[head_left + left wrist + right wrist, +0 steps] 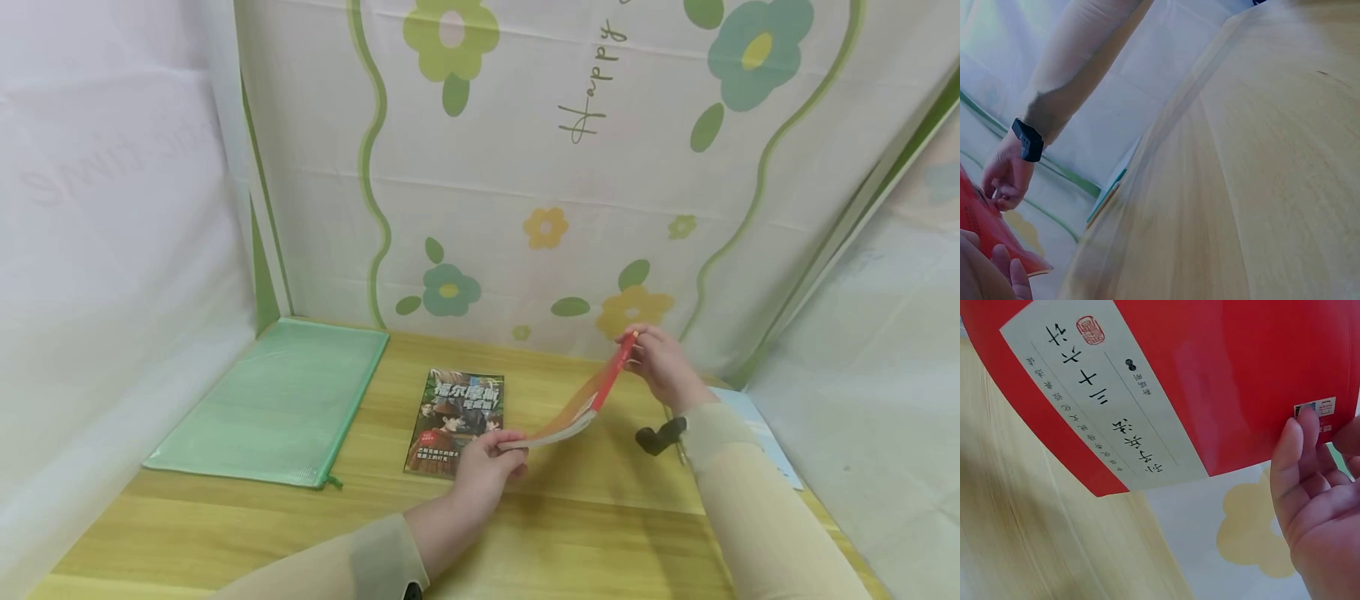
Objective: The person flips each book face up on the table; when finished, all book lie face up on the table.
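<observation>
A thin red book (606, 383) with a white title panel is held tilted and bowed over the wooden table. My left hand (483, 471) pinches its near, lower edge between thumb and fingers. At the raised far end my right hand (663, 367) grips the book. In the right wrist view, fingers of that hand (1322, 500) lie against the red cover (1241, 381) beside a small barcode label. The left wrist view has both hands at the red cover (988, 228). Just beyond my left hand a dark illustrated book (457, 417) lies flat, its lower right corner partly hidden.
A green zip pouch (270, 404) lies flat on the left of the wooden table (585, 533). Partly behind my right forearm is a pale blue flat item (768, 442). White flowered cloth (480, 183) hangs behind the table and along both sides.
</observation>
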A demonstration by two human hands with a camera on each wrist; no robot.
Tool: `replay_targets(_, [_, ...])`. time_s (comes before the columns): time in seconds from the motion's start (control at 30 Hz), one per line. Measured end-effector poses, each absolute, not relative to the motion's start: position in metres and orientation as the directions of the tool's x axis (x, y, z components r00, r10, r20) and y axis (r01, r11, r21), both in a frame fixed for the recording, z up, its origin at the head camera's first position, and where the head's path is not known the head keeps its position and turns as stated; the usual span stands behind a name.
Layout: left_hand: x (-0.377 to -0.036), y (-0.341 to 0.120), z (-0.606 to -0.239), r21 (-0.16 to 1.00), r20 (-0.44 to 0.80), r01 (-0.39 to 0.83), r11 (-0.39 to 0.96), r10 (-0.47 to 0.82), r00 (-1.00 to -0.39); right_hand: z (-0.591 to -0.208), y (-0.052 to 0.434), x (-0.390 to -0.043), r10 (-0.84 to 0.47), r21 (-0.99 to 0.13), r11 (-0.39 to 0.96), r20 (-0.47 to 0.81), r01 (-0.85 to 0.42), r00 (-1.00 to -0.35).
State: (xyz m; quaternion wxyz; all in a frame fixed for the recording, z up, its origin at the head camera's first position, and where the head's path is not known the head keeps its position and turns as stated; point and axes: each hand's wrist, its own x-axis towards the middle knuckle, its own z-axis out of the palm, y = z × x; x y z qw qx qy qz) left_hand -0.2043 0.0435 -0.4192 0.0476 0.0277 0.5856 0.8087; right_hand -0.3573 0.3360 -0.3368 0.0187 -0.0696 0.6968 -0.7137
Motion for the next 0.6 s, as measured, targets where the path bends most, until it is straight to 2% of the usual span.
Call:
replay_targets(0.3, [-0.2050, 0.0429, -0.4185, 0.970, -0.019, -0.043, -0.239, 0.103, -0.994, -0.3368, 0.3353, -0.3579, -0.101, -0.991, -0.078, 0.113, -0.106, -0.988])
replay_targets(0.6, [-0.2034, 0.0422, -0.4166, 0.972, -0.047, -0.070, -0.226, 0.106, -0.993, -0.3379, 0.3354, -0.3598, -0.072, -0.987, -0.076, 0.146, -0.140, -0.987])
